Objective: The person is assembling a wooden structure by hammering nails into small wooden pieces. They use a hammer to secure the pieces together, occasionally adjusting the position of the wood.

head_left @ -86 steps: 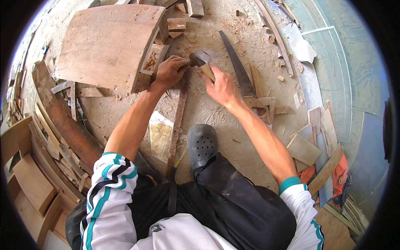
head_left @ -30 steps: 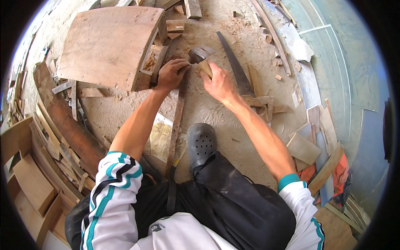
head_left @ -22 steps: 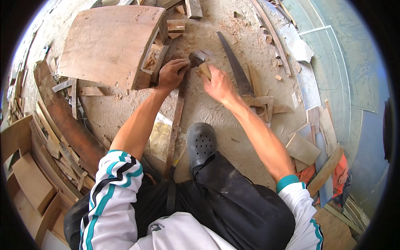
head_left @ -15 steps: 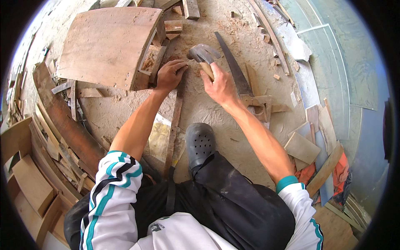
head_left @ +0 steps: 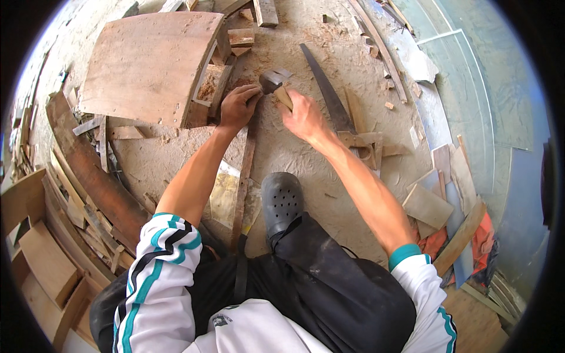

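Note:
My right hand (head_left: 306, 117) is closed round the wooden handle of a claw hammer (head_left: 273, 80). The hammer's metal head is down beside the fingertips of my left hand (head_left: 238, 108). That left hand is closed, its fingers pressed together over the far end of a long narrow wooden strip (head_left: 244, 176). Whatever the fingertips pinch is too small or hidden to make out. From there the strip runs back toward me along the floor, left of my grey clog (head_left: 282, 200). Close to my left hand stands a wooden piece with a curved plywood top (head_left: 150, 65).
A handsaw (head_left: 328, 88) lies right of the hammer, over some wood offcuts. Boards and scraps (head_left: 429, 207) are heaped at the right, near glass sheets (head_left: 471, 106). A curved rusty-brown plank (head_left: 97, 170) and stacked timber fill the left. Sawdust covers parts of the floor.
The hammer head has come down and slightly left, closer to my left fingertips, as my right wrist tilted. My left hand has stayed nearly in place.

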Demonstrator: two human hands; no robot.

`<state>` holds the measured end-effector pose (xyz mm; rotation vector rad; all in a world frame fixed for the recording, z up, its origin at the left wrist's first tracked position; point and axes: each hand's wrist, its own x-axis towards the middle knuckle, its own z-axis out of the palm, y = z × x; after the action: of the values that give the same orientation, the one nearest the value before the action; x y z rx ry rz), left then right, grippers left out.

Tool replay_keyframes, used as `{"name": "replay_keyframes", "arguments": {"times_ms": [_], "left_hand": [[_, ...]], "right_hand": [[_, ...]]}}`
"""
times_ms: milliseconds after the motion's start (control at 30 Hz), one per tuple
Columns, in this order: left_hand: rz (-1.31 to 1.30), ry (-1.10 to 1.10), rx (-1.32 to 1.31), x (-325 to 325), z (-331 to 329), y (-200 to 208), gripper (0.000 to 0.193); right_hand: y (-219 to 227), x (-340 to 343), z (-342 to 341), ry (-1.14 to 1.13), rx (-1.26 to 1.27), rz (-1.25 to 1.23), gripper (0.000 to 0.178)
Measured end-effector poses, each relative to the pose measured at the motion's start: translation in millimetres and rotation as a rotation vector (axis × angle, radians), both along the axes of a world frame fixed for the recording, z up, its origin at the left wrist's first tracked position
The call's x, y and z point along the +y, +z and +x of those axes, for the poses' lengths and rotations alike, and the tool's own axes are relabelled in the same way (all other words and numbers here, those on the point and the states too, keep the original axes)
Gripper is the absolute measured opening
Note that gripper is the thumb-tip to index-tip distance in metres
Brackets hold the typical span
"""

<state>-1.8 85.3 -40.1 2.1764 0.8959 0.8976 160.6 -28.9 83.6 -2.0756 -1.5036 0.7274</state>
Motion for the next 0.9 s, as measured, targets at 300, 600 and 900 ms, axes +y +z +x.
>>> {"name": "replay_keyframes", "arguments": {"times_ms": [300,600,900], "left_hand": [[-0.022,0.295,0.250,-52.5,-1.8,27.7,0.051],[-0.241,0.315,0.256,-57.5,3.4,25.7,0.050],[-0.098,0.310,0.216,-61.5,-0.5,16.6,0.047]], "right_hand": [[-10.4,-25.6,16.3,-0.232,0.020,0.028,0.036],[-9.6,-31.9,13.5,-0.278,0.086,-0.048,0.034],[-1.3,-21.8,20.0,-0.243,0.045,0.003,0.036]]}}
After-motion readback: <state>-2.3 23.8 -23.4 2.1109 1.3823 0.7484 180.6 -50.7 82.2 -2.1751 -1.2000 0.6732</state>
